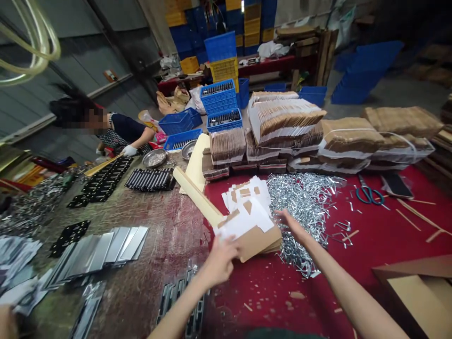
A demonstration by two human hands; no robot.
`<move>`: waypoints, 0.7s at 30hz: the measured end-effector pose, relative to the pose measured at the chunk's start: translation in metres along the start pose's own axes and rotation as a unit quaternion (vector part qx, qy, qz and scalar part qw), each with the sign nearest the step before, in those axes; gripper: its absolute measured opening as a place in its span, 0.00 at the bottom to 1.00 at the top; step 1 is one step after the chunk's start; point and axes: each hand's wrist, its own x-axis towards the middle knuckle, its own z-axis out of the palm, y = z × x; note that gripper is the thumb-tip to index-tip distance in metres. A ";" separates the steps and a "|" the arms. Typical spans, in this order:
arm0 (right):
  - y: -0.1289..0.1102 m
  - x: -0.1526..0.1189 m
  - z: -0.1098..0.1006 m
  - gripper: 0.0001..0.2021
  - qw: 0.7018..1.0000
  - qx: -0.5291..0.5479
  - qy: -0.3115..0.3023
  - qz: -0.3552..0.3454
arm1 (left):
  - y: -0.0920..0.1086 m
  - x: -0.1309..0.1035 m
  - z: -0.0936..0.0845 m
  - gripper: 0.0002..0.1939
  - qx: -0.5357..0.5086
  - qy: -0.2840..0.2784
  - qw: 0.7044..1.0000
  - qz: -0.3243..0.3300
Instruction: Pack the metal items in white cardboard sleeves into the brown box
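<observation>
My left hand (221, 260) is at the left edge of a stack of die-cut cardboard pieces (259, 241), brown and white, its fingers closed on the near left side of the top piece. My right hand (290, 225) is raised just past the stack's right side, fingers apart with nothing in them. Behind the stack lie more white cut-out pieces (243, 192), some with brown patches. A large heap of small bent metal pins (303, 202) spreads beside and beyond my right hand. Below my left forearm are black-and-silver metal parts (181, 301) in clear plastic.
Bundled cardboard stacks (286, 117) line the table's back. Scissors (369, 192) and a phone (397, 185) lie at right, above an open carton (416, 292). Silver plates (102, 249) and a rolled yellowish sheet (197, 195) lie left. A gloved co-worker (123, 132) works beyond.
</observation>
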 end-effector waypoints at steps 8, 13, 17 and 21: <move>0.044 0.001 -0.023 0.22 0.993 -0.074 0.092 -0.011 | -0.006 0.007 0.090 0.11 0.004 0.155 0.988 -0.005; 0.008 0.062 -0.198 0.19 0.886 -0.195 0.403 0.124 | -0.038 0.040 0.067 0.26 0.058 0.288 0.949 -0.112; 0.016 0.096 -0.298 0.18 0.837 -0.223 0.447 0.223 | -0.035 0.071 0.068 0.31 0.073 0.211 0.958 -0.181; 0.044 0.124 -0.343 0.19 0.818 -0.256 0.442 0.264 | -0.037 0.076 0.078 0.27 0.118 0.164 0.959 -0.199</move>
